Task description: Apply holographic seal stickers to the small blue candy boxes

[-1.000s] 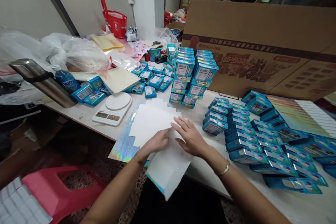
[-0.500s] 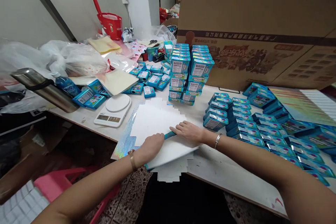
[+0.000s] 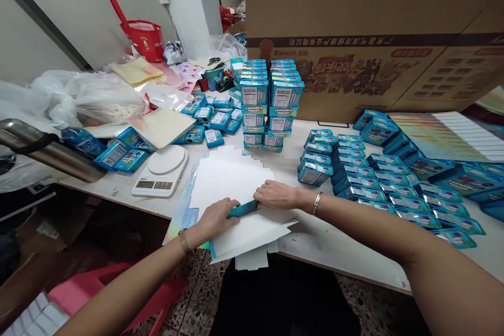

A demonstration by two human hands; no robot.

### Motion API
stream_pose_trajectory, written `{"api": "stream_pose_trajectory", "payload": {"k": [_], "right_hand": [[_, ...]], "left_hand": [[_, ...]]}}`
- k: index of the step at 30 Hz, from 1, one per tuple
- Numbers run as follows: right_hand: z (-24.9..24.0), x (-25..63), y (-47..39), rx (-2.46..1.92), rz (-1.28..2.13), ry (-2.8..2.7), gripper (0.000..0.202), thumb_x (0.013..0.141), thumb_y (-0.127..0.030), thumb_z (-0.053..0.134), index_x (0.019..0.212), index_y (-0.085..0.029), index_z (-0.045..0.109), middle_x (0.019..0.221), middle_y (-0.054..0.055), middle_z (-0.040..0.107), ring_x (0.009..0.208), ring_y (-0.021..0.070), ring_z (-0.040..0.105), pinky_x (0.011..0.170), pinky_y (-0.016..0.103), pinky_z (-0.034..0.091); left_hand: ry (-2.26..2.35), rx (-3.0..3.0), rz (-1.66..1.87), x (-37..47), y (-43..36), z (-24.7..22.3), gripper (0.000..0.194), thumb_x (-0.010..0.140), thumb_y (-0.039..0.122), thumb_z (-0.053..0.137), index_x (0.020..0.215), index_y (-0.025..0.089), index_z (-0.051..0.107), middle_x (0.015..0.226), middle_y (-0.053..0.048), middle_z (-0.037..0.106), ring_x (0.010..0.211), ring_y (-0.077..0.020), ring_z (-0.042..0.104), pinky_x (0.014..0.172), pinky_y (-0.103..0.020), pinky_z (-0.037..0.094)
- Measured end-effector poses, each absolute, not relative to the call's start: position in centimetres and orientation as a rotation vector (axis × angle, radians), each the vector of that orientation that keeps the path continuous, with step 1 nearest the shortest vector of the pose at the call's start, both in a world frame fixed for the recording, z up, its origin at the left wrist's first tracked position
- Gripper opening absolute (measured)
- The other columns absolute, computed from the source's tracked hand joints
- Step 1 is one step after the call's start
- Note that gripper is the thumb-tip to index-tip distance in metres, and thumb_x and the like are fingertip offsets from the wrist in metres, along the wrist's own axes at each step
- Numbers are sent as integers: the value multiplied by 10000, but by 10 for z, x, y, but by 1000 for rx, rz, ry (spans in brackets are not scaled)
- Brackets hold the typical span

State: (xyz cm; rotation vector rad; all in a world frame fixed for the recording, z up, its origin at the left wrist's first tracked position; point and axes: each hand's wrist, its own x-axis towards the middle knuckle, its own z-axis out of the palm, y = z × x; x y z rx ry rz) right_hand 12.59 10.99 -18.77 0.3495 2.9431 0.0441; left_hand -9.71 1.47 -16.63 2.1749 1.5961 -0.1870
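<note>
My left hand [image 3: 218,217] grips the left end of a folded blue flap on a die-cut cardboard sheet [image 3: 252,232], thumb and fingers pinched along it. At the flap's right end my right hand [image 3: 276,195] is closed, its fingers curled over the edge. The sheet's white inner side faces up, and its near part reaches past the table edge. Beneath it lies a stack of white die-cut cardboard sheets [image 3: 228,174] with stepped edges. A shiny holographic sheet [image 3: 181,223] shows under the stack's left side.
A white kitchen scale [image 3: 160,170] stands left of the stack. Behind are tall stacks of blue boxes [image 3: 254,94], with rows of blue boxes [image 3: 362,181] at right. A large brown carton [image 3: 354,16] stands behind. A steel flask [image 3: 59,155] leans at the left edge.
The blue flap is bent up further and shows wider between my hands. My left hand has shifted left, away from the right hand. The whole view has turned slightly right.
</note>
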Motion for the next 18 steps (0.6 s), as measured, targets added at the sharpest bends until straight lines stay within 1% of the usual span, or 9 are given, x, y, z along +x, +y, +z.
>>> {"api": "stream_pose_trajectory", "payload": {"k": [3, 5, 7, 9, 11, 13, 15, 18], "right_hand": [[-187, 124, 112, 303, 68, 2908, 198, 1049, -199, 390, 1046, -136, 577, 918, 86, 682, 741, 184, 599, 676, 320, 376], [-186, 122, 112, 294, 86, 2891, 192, 1033, -136, 379, 1056, -130, 569, 925, 91, 685, 740, 183, 613, 663, 318, 384], [-186, 118, 112, 300, 101, 2877, 208, 1024, -100, 359, 1077, -125, 559, 938, 100, 686, 737, 183, 625, 646, 318, 388], [-185, 115, 110, 299, 104, 2864, 212, 1020, -94, 353, 1103, -125, 546, 935, 100, 688, 722, 180, 633, 620, 311, 385], [-185, 111, 109, 282, 96, 2850, 198, 1015, -95, 370, 1113, -132, 538, 913, 87, 690, 699, 172, 636, 596, 300, 375], [-185, 109, 107, 260, 86, 2839, 175, 1009, -98, 391, 1093, -139, 540, 887, 77, 692, 684, 168, 636, 582, 295, 365], [-185, 109, 106, 241, 81, 2838, 160, 1003, -96, 402, 1059, -144, 544, 866, 73, 689, 680, 169, 634, 576, 297, 356], [-186, 111, 105, 221, 80, 2854, 166, 1002, -91, 394, 1036, -150, 546, 845, 66, 682, 680, 172, 624, 583, 304, 346]], "left_hand": [[1609, 2235, -226, -101, 13, -167, 265, 913, 286, 548, 1172, 234, 572, 1112, -81, 648, 1013, -266, 645, 799, -333, 493], [1573, 2252, -269, -107, 11, -166, 252, 912, 289, 551, 1158, 231, 561, 1114, -81, 647, 997, -259, 644, 782, -325, 492], [1538, 2256, -304, -111, 10, -165, 241, 908, 238, 529, 1146, 221, 557, 1101, -78, 648, 974, -249, 646, 782, -324, 490], [1548, 2293, -344, -113, 8, -166, 251, 907, 139, 454, 1124, 203, 562, 1079, -84, 646, 946, -240, 643, 781, -331, 491], [1585, 2347, -411, -111, 7, -167, 339, 879, 25, 366, 1109, 174, 565, 1047, -107, 644, 908, -241, 638, 754, -342, 496], [1593, 2385, -486, -108, 4, -168, 409, 844, -49, 312, 1100, 147, 564, 1009, -128, 645, 872, -245, 632, 719, -349, 501], [1570, 2398, -530, -107, 2, -165, 411, 843, -67, 305, 1085, 145, 562, 999, -132, 649, 876, -246, 627, 711, -346, 508], [1547, 2425, -512, -109, -2, -159, 386, 871, -54, 336, 1119, 159, 540, 1064, -128, 645, 936, -240, 619, 737, -332, 522]]}}
